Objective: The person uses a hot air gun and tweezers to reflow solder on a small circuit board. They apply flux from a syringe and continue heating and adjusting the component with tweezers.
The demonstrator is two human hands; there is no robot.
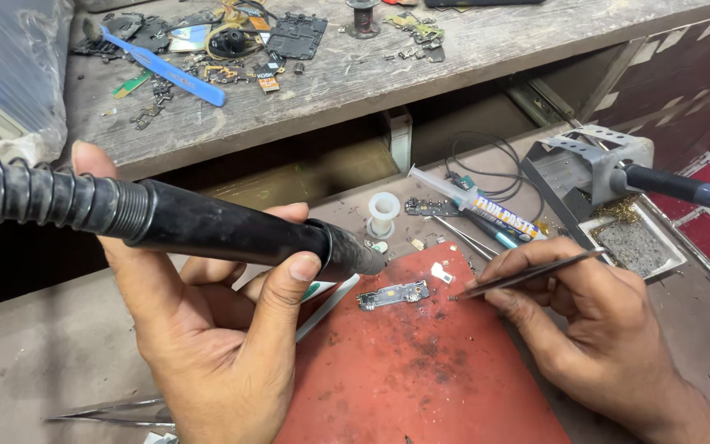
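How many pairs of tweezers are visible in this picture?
3: one in the right hand, tweezers; one beside the syringe, pair; one at lower left. Others may be hidden.

A matt black ribbed-hose hot-air wand (pixel 207 226) crosses a rust-red work mat (pixel 421 362) mottled with dark scorch marks. On it lies a small dark circuit board (pixel 394 293) flecked gold. Silver tweezers (pixel 527 274) gleam right; far left, a bright blue plastic pry tool (pixel 166 70) on grey weathered wood.
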